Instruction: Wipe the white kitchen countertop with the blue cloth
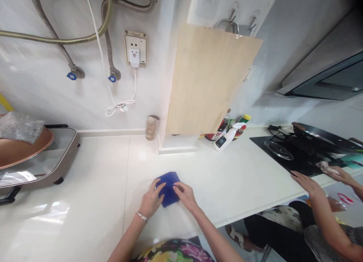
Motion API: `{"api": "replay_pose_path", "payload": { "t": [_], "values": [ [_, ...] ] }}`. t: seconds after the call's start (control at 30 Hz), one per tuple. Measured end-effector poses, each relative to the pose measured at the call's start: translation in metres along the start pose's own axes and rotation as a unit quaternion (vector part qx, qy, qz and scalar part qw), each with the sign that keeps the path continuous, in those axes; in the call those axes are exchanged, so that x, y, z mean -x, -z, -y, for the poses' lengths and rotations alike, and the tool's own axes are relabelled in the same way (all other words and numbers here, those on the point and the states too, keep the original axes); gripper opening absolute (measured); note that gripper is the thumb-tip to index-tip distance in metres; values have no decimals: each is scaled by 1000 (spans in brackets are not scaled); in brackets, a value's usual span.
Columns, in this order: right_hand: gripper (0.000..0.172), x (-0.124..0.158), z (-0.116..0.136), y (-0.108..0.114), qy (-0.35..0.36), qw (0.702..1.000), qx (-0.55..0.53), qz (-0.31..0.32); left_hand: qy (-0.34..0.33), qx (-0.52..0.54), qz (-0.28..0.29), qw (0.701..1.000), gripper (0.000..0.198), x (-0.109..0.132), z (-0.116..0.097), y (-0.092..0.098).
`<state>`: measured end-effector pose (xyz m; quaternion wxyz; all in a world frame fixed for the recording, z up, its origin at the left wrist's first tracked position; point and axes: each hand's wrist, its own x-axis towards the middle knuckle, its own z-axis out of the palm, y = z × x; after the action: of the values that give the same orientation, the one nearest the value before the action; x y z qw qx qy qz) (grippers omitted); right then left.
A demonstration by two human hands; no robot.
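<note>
A small folded blue cloth (170, 178) lies on the white countertop in front of me. My left hand (152, 198) is at the cloth's left edge, its fingers bent and holding that side. My right hand (186, 196) pinches the cloth near its right side with thumb and fingertips. A bracelet circles my left wrist. Parts of the cloth under my fingertips are hidden.
At right, another person's hand (309, 184) rests on the counter edge; their other hand holds a crumpled cloth (326, 167) by the black cooktop (283, 152). A white spray bottle (225, 140), a clear jar (151, 128) and an electric pan (66, 150) stand around.
</note>
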<state>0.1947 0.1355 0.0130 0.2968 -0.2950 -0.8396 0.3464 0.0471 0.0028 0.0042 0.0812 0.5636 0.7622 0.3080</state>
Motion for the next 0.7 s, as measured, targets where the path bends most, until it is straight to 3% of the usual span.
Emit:
{"api": "replay_pose_path", "payload": {
  "t": [0.13,0.33,0.47,0.6,0.7],
  "values": [
    [26,4,19,-1,41,998,40,3,-36,8,-19,999,42,-7,-3,1],
    [21,30,34,-17,114,988,92,37,-63,26,2,998,25,0,12,-2],
    [24,36,18,-15,127,986,108,24,-57,44,9,997,26,8,18,-2],
    [32,24,-14,-2,50,985,147,-73,-48,104,9,993,30,11,16,1],
    [38,16,-36,3,7,978,179,-104,15,142,-30,989,35,6,15,0]
  ]
}}
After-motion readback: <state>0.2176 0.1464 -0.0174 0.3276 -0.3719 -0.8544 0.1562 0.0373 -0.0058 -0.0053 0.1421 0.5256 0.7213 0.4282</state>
